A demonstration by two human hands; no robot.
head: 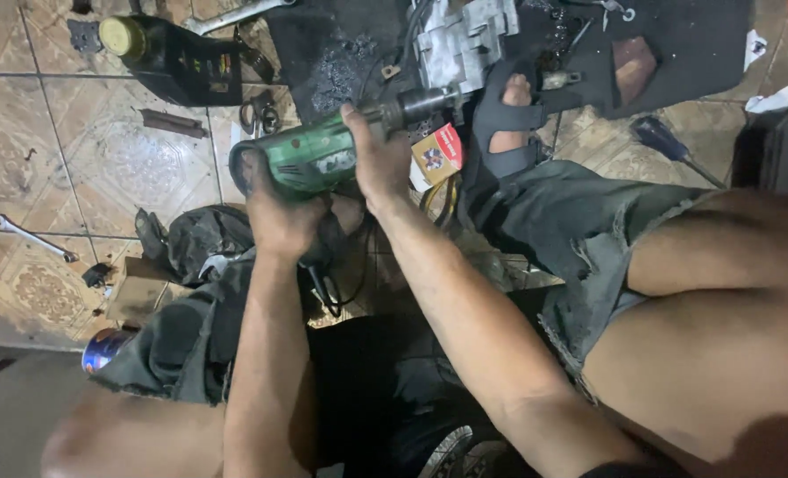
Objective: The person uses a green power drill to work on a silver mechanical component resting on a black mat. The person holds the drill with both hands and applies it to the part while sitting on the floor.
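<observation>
A green power drill (310,157) points up and to the right, its dark chuck (412,106) against a grey metal engine part (465,40) on a black mat (677,44). My left hand (279,217) grips the drill's rear handle. My right hand (376,159) wraps the front of the drill body, just behind the chuck. The drill's black cord (323,288) hangs down between my arms. My foot in a dark sandal (509,119) rests beside the engine part.
A black oil bottle with a yellow cap (168,55) lies at the top left on the tiled floor (49,133). A spanner (35,237) lies at the left, a screwdriver (668,142) at the right, a small red-and-white box (438,152) by the drill, a blue can (102,350) lower left.
</observation>
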